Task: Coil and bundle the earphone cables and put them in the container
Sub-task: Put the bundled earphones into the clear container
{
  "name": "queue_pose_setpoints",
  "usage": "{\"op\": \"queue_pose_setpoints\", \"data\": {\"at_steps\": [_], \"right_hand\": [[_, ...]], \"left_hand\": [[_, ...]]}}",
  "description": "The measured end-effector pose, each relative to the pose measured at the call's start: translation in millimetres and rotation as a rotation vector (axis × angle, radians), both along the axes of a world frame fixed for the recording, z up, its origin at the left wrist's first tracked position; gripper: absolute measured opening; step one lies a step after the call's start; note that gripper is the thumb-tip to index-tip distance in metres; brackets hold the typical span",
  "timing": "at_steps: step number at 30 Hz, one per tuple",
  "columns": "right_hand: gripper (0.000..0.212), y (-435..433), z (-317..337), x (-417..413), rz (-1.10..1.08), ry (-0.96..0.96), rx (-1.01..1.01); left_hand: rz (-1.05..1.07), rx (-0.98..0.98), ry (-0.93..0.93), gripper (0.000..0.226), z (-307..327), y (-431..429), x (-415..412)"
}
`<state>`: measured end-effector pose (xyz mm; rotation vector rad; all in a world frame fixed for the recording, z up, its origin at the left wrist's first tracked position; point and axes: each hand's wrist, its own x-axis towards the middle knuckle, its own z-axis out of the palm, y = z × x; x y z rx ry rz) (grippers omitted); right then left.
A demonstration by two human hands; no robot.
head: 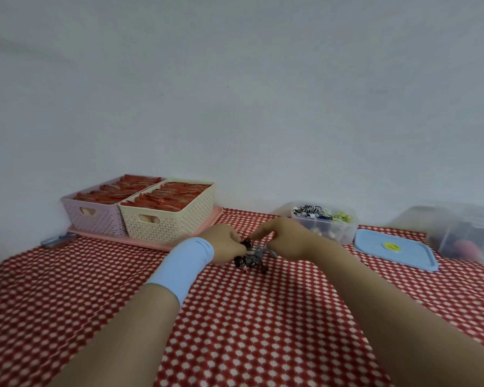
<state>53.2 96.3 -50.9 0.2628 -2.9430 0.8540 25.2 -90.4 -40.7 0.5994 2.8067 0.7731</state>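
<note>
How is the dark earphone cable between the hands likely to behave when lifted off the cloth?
Probably floppy: the earphone cable lies in loose tangled loops between the left hand and right hand. Likely light, since a mere pinch seems to hold it. Loose ends may dangle and snag.

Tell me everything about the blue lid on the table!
The blue lid is a pale blue, plastic-looking rounded rectangle with a raised rim and a round yellow sticker in its middle. It lies flat on the red-and-white tablecloth, just right of the clear container, not on it. Nothing lies on it.
</note>
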Motion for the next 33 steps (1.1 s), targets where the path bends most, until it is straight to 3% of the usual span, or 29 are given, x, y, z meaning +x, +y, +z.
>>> {"op": "queue_pose_setpoints", "data": {"at_steps": [3, 8, 13, 17, 23, 28, 33], "right_hand": [[0.057, -3, 6, 5, 0.016, -0.019, -0.077], [0.028, -1, 11, 18, 0.056, -0.103, -0.427], [0.015, 26, 16, 36, 0.073, -0.128, -0.572], [0.016, 67, 11, 49, -0.066, -0.172, -0.553], [0.009, 112, -8, 70, -0.195, -0.161, -0.380], [0.013, 127, -21, 75, -0.254, -0.064, -0.324], [0.007, 144, -24, 81, -0.311, 0.037, -0.138]], "left_hand": [[0.004, 0.164, -0.015, 0.012, 10, -10, -3], [-0.031, 0.474, -0.156, 0.020, 21, -9, 0], [-0.065, 0.626, -0.175, 0.025, 24, 20, 7], [-0.107, 0.502, -0.073, 0.039, 18, 58, 15], [-0.241, 0.275, -0.014, 0.026, -9, 116, 25], [-0.249, 0.168, -0.006, 0.018, -33, 133, 20], [-0.196, 0.018, 0.130, 0.021, -41, 132, 8]]}}
